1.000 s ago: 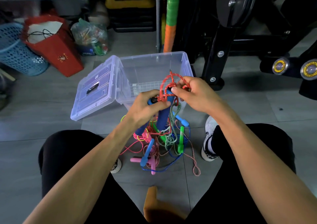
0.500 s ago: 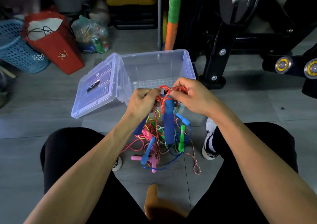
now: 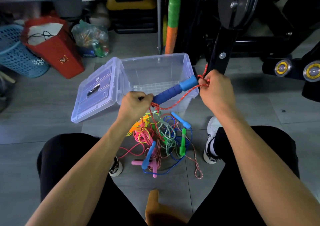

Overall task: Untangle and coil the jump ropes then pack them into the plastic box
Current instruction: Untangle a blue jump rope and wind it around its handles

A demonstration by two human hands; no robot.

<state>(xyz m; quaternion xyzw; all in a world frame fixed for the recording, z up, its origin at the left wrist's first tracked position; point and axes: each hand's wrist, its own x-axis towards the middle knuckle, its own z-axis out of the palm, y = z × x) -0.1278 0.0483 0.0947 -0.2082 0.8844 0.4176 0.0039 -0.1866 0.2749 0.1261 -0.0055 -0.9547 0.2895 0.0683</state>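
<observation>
Left hand (image 3: pixel 134 104) fist-grips blue foam handle (image 3: pixel 173 91); right hand (image 3: pixel 215 91) pinches red cord (image 3: pixel 180 99) above the plastic box (image 3: pixel 156 59). Risk: pulling tightens floor tangle (image 3: pixel 161 139).

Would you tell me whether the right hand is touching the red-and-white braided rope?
Touching: in the head view the right hand has its fingers curled round the red-and-white braided rope.

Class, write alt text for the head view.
Two hands, left hand and right hand, pull a red rope and blue handle above a tangle of jump ropes, before an open plastic box.
</observation>
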